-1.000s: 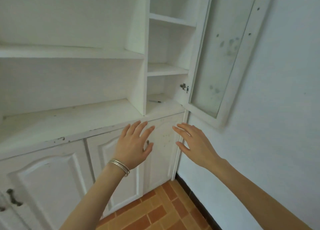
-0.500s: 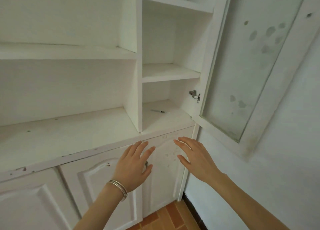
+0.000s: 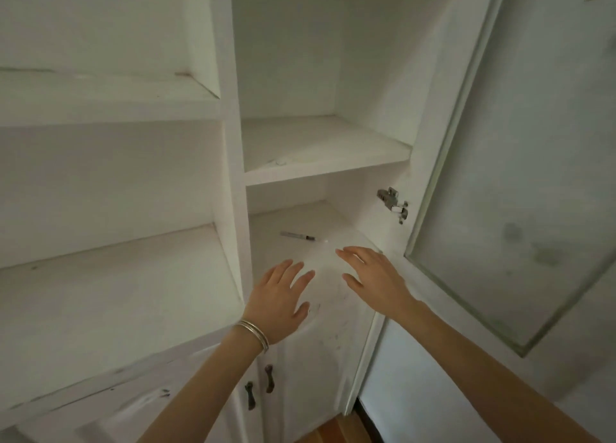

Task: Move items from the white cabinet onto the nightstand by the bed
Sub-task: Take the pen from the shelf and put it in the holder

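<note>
1. Reaching into the cabinet (image 3: 233,176), nothing picked up yet.
2. Left hand (image 3: 278,301) and right hand (image 3: 375,281): fingers spread, empty.
3. Pen-like item (image 3: 297,236) just beyond the right fingertips, untouched.
4. Next, probably: extend right, pinch it, lift.

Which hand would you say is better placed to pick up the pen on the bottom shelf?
Probably the right hand: its fingertips are nearest the pen. The left hand sits lower, farther back.
</note>
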The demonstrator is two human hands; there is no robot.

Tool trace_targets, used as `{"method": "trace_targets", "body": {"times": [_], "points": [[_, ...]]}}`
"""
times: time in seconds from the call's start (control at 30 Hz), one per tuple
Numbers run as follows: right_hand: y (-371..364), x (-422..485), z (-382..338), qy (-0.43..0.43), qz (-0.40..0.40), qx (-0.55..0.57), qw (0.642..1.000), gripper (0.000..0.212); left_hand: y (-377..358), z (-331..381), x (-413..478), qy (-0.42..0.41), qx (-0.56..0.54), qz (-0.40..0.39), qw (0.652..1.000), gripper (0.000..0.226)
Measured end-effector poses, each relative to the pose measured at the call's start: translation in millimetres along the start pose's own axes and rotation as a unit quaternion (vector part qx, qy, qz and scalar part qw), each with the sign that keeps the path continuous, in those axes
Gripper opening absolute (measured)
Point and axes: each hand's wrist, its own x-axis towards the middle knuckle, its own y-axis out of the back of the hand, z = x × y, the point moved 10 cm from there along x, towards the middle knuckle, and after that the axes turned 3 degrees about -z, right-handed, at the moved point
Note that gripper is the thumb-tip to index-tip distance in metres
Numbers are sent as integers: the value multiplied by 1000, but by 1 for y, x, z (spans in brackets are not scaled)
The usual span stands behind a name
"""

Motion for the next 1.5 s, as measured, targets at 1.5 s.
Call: {"method": "trace_targets", "body": {"times": [1.5], "points": [[-49,90,-30,241,-123,401,875,10,-34,-21,-117,354,80,-40,931,46]]}}
